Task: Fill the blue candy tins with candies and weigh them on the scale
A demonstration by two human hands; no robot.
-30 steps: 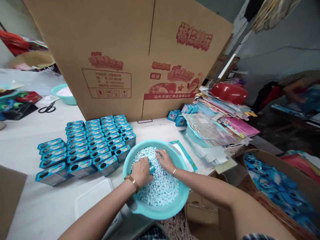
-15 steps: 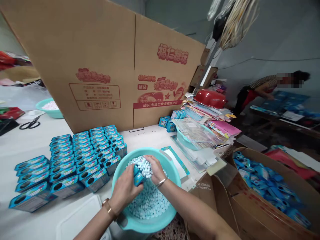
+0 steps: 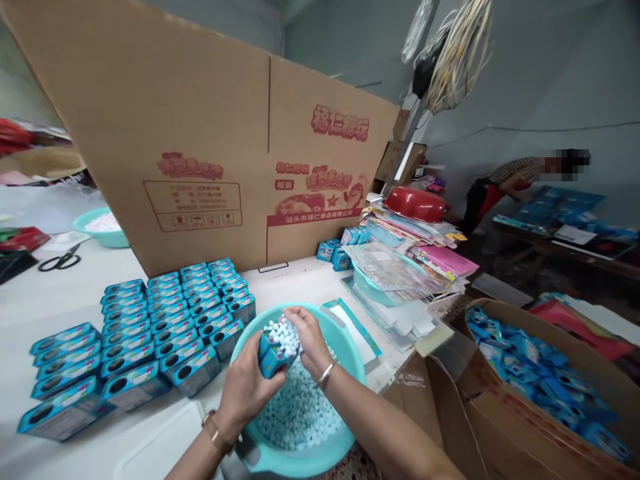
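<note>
My left hand point(image 3: 246, 385) grips a small blue box point(image 3: 270, 357) tilted over a teal basin point(image 3: 345, 347) full of pale blue round candies point(image 3: 300, 413). My right hand point(image 3: 309, 337) is cupped around a heap of candies point(image 3: 283, 333) and presses them against the box's open top. Both hands hover just above the basin. Rows of filled blue boxes point(image 3: 165, 327) stand on the white table point(image 3: 50, 300) to the left of the basin.
A large printed cardboard sheet point(image 3: 215, 147) stands behind the boxes. A stack of papers with a red lid point(image 3: 415, 203) lies at right. A carton of blue packets point(image 3: 530, 373) sits lower right. Scissors point(image 3: 60, 259) and another teal bowl point(image 3: 100, 228) are far left. A person bends over a far table point(image 3: 505, 180).
My hands lifted from the candies in the basin; the left raised the small box and the right brought up a handful of candies against its top. The camera tilted up.
</note>
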